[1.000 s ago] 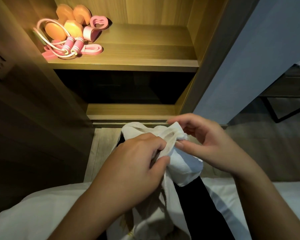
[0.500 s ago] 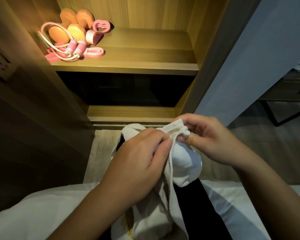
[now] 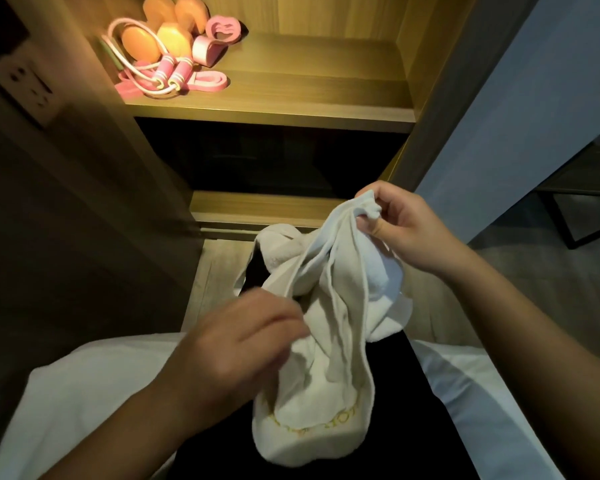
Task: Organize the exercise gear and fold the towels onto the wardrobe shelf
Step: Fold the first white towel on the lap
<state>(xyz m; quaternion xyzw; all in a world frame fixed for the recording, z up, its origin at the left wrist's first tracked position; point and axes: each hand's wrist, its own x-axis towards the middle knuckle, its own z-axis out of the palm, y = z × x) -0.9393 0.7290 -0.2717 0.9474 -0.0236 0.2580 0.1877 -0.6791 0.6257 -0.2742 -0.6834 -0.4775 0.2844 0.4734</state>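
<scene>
A crumpled white towel (image 3: 329,344) with yellow lettering hangs between my hands above my lap. My right hand (image 3: 406,230) pinches its top corner, raised toward the wardrobe. My left hand (image 3: 246,344) is lower, fingers curled against the towel's left edge; it is blurred, so its grip is unclear. On the lit wardrobe shelf (image 3: 291,98), at the left, sit orange dumbbells (image 3: 160,32), a pink skipping rope (image 3: 160,77) and pink bands (image 3: 212,43).
A darker lower shelf (image 3: 257,206) lies under the lit one. A wall socket (image 3: 28,84) is on the left panel. White bedding (image 3: 84,403) spreads below my arms. A dark table frame (image 3: 586,188) stands at the right on the wooden floor.
My right hand has lifted the towel's corner up and to the right. My left hand has slid down along the towel's edge, stretching the cloth out.
</scene>
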